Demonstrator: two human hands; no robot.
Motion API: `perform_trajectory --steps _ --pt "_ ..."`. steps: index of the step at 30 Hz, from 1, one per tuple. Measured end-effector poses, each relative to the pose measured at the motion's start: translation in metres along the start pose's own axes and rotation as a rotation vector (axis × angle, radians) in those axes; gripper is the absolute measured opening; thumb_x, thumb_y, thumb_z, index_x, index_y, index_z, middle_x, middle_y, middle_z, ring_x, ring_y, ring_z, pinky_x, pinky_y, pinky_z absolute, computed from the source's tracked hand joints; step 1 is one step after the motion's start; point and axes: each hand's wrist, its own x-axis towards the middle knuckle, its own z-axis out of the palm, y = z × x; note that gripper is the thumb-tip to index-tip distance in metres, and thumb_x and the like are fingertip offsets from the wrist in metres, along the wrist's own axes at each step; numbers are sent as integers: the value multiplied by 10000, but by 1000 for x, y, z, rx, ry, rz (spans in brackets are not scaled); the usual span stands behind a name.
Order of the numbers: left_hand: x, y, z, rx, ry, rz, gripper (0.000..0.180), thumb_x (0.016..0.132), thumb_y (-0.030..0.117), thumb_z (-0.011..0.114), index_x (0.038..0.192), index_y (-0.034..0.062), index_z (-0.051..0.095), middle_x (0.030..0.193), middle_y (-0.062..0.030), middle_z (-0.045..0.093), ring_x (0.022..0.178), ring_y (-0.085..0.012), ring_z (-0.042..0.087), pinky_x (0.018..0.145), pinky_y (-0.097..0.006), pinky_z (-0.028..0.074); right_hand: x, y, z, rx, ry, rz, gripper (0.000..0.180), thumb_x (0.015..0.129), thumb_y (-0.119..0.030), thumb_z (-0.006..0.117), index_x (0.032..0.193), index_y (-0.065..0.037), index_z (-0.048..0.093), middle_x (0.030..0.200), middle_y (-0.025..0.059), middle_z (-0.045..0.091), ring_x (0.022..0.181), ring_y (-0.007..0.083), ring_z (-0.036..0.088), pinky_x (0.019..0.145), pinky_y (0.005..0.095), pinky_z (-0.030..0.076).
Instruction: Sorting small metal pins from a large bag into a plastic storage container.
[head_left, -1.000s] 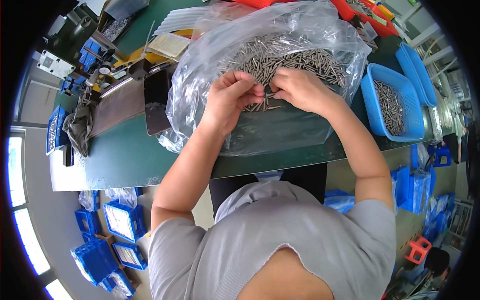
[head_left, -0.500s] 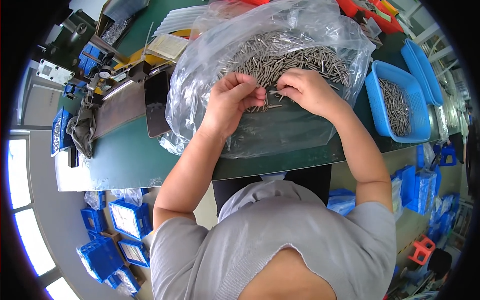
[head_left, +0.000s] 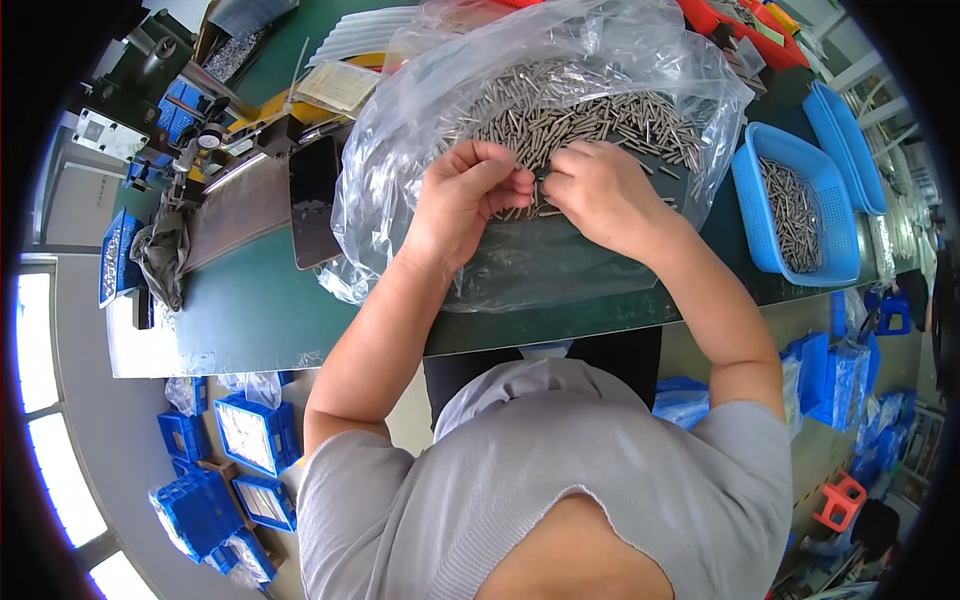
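A large clear plastic bag (head_left: 420,130) lies spread on the green worktable (head_left: 260,310), holding a heap of small grey metal pins (head_left: 580,110). My left hand (head_left: 465,195) and my right hand (head_left: 595,190) meet at the near edge of the heap, fingers curled. Both hands pinch a few metal pins between fingertips, touching each other at the centre. The pins under my fingers are mostly hidden.
A blue plastic basket (head_left: 775,215) with more pins stands at the right, a second blue tray (head_left: 850,140) behind it. A dark phone-like slab (head_left: 315,200), machine parts and a rag (head_left: 160,255) sit at the left. Blue crates (head_left: 235,440) stand on the floor.
Both hands stay at the pile's near edge; the fingers have shifted slightly closer together while the view drifted a little.
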Motion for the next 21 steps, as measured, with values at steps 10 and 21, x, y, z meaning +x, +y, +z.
perform_trajectory --steps 10,21 --pt "0 -1 2 -48 -75 -38 90 879 57 559 925 -19 544 833 -143 640 748 -205 644 691 -303 553 -3 19 -6 647 16 454 70 839 -72 578 870 -10 580 793 62 630 560 92 553 501 234 446" --pt "-2 -3 4 -23 -132 -75 94 903 59 524 956 -18 538 885 -136 630 814 -205 640 739 -308 548 5 6 -11 1267 84 581 94 855 -112 594 899 -29 596 795 21 635 641 46 547 540 176 424"
